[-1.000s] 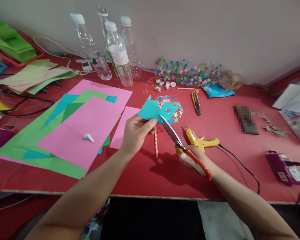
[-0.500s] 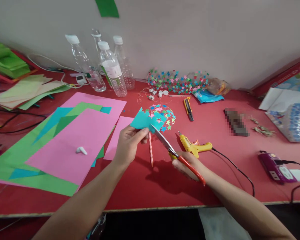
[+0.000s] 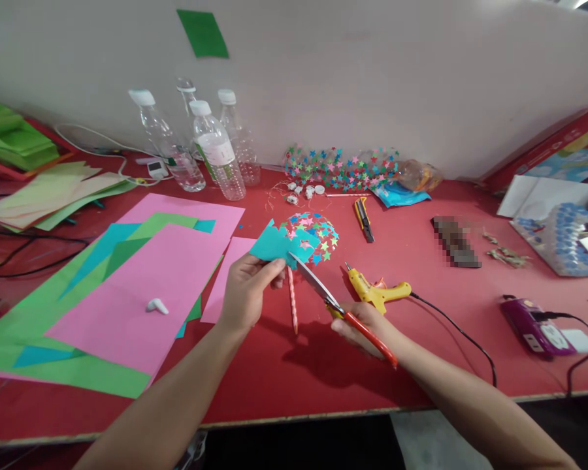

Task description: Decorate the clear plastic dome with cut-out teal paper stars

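A piece of teal paper (image 3: 269,245) with a ragged cut edge is pinched in my left hand (image 3: 247,287). My right hand (image 3: 362,326) grips red-handled scissors (image 3: 318,284), whose blades meet the paper's lower edge. Behind the paper lies a round patch of small colored paper stars (image 3: 326,238). A striped pink pencil (image 3: 293,303) rests on the red table just below the paper, between my hands. The yellow glue gun (image 3: 377,290) lies just beyond my right hand.
Clear bottles (image 3: 220,156) stand near the wall, beside a star-covered bottle (image 3: 340,168) lying down. Large colored sheets (image 3: 142,294) spread at left, an earbud (image 3: 157,305) on top. A yellow cutter (image 3: 363,220), a phone (image 3: 455,241) and a purple power adapter (image 3: 536,329) lie to the right.
The camera view has tilted up slightly, so most table items appear a little lower. Both hands keep their hold on the paper and the scissors.
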Tool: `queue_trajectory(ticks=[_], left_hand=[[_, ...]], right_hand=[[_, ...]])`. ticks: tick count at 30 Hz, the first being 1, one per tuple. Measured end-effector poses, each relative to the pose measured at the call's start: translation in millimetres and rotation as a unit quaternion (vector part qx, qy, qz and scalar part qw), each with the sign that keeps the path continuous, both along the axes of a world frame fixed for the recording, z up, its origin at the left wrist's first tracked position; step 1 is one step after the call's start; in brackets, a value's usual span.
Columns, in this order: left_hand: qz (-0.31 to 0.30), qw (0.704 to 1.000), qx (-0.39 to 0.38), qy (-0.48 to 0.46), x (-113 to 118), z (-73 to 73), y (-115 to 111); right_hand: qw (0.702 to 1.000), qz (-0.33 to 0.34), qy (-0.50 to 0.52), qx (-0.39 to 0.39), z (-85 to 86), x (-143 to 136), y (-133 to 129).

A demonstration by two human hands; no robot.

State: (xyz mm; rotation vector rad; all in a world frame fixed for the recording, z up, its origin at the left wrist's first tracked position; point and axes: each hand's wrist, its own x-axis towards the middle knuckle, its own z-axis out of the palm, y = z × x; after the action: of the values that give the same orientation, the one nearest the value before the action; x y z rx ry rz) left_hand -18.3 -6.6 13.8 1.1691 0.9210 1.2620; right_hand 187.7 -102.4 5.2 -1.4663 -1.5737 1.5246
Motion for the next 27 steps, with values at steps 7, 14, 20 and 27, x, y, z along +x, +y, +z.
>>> queue_trajectory(ticks=[7,14,20,27], left_hand=[[0.014,1.0,0.013,-0.022,-0.6,1.8,0.6],[0.02,0.999,0.021,-0.021,-3.2,3.2,4.1],[-0.053,0.998,-0.003,-0.017,0.0,0.4,-2.2],[-0.012,0.999,0.045,-0.015,1.5,-0.7,-2.7]], right_hand=[[1.0,0.011,-0.005,0.018,-1.0,0.8,2.2],[0.999,0.03,-0.017,0.031,-4.5,2.5,3.8],[1.0,-0.006,0.014,0.008,-4.0,0.3,-1.0],[1.0,0.003,0.01,0.016,-5.4,0.2,-1.1]])
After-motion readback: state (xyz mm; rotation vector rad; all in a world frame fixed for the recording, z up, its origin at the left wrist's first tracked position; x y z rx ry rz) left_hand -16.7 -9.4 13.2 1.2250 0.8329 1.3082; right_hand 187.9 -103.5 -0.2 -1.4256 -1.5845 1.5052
